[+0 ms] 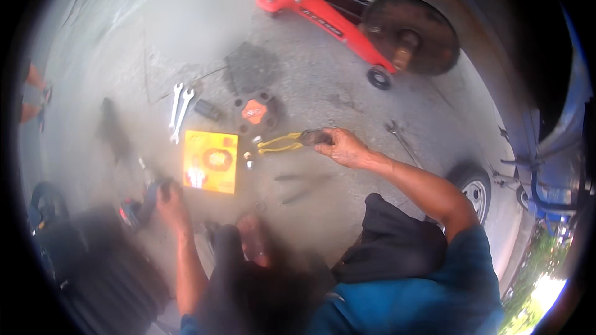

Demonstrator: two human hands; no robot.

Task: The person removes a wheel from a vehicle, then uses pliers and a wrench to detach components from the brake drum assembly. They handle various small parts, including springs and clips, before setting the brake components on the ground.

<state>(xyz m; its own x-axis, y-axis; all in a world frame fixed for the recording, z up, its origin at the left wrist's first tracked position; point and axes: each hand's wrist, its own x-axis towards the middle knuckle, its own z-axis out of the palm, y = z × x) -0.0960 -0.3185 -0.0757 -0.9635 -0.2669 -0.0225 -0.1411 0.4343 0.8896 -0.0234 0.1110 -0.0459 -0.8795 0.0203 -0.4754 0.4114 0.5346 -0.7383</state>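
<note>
My right hand (pixel 343 147) is closed round the dark head of a pair of pliers (pixel 282 142). The yellow handles point left, toward a yellow-orange box (pixel 211 177) on the concrete floor. Lower left, my left hand (pixel 171 201) is closed on a dark cordless power tool (pixel 148 197), whose slim tip points up and away. Blur hides part of that grip. Beyond the box lie two open-end wrenches (pixel 184 113), a dark cylindrical socket (pixel 207 110) and a black cap with an orange centre (pixel 253 111). Small metal pieces (pixel 249 160) sit between box and pliers.
A red floor jack (pixel 323 22) stands far right beside a rusty brake disc (pixel 428 37). Another wrench (pixel 405 141) lies right of my right hand. A wheel (pixel 475 195) and a blue vehicle part (pixel 559 177) are at the right. Ribbed black material (pixel 112 279) fills the lower left.
</note>
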